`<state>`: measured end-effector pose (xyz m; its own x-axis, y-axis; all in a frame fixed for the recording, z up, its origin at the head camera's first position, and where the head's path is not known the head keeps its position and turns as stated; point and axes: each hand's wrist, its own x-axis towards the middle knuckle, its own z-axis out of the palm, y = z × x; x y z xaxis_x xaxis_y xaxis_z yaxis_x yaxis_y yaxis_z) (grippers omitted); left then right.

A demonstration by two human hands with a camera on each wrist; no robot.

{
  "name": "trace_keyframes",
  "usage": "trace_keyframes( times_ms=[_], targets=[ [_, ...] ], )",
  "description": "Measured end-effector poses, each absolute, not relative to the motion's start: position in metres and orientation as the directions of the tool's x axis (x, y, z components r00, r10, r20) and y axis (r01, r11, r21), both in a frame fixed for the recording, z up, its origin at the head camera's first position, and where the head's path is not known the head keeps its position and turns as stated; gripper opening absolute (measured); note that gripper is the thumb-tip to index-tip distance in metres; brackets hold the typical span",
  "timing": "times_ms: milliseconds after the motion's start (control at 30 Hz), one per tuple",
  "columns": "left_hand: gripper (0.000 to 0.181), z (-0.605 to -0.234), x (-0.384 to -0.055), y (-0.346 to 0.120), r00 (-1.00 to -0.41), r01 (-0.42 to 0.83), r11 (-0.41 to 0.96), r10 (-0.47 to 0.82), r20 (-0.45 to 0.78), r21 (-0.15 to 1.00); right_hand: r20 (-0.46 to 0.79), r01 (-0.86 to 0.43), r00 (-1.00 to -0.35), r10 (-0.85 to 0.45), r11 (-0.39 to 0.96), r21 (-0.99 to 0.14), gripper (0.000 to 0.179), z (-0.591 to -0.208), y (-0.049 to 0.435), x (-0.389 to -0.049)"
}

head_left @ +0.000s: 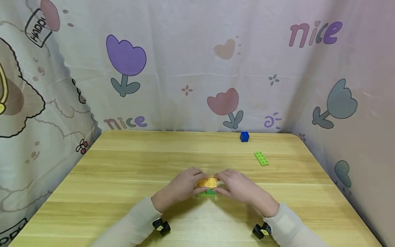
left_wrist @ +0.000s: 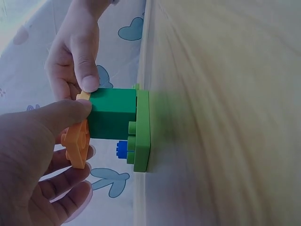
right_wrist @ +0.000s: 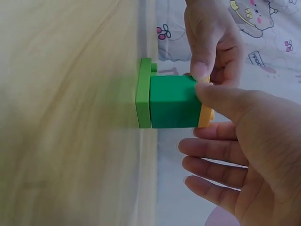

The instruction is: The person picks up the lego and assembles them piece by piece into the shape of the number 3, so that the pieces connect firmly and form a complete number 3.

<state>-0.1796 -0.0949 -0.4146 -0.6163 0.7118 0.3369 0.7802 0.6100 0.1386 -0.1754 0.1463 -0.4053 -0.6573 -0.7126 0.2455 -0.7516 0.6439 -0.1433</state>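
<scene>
An orange studded plate (head_left: pixel 207 183) sits on top of a dark green brick (left_wrist: pixel 113 114), which stands on a light green studded plate (left_wrist: pixel 142 155) on the table. From the left, my left hand (head_left: pixel 185 185) pinches the orange plate, thumb on its near edge and fingers beyond it. My right hand (head_left: pixel 237 186) pinches the other end of it, its thumb at the seam with the dark green brick. In the left wrist view the orange plate sticks out past the brick on the left-hand side. The right hand's other fingers are spread in the right wrist view.
Toward the back right of the wooden table (head_left: pixel 139 157) lie another light green studded plate (head_left: pixel 261 158) and, farther off near the back edge, a blue brick (head_left: pixel 244 137). A printed curtain (head_left: pixel 172 61) hangs behind the table and along its sides.
</scene>
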Motion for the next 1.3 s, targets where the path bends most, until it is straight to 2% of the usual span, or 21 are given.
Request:
trace_keyframes(
  times_ms=[333,733,900,1067,1300],
  targets=[
    [0.039,-0.415,-0.180,-0.094,-0.613,0.781,0.612,0.711,0.345,0.126,0.221,-0.684,-0.729,-0.648,0.682,-0.259,0.062,-0.397,0.155,-0.182],
    [0.041,-0.411,-0.179,-0.093,-0.609,0.782,0.615,0.721,0.332,0.099,0.248,-0.583,-0.812,-0.529,0.761,-0.285,0.062,-0.400,0.175,-0.206],
    [0.041,-0.412,-0.179,-0.093,-0.618,0.777,0.621,0.717,0.322,0.108,0.270,-0.565,-0.822,-0.502,0.780,-0.270,0.063,-0.402,0.185,-0.220],
    [0.040,-0.413,-0.179,-0.093,-0.607,0.782,0.616,0.719,0.339,0.093,0.302,-0.550,-0.828,-0.472,0.790,-0.271,0.057,-0.401,0.194,-0.233],
    [0.041,-0.412,-0.179,-0.093,-0.617,0.773,0.629,0.712,0.334,0.086,0.292,-0.485,-0.865,-0.408,0.827,-0.284,0.054,-0.403,0.203,-0.254]
  ],
)
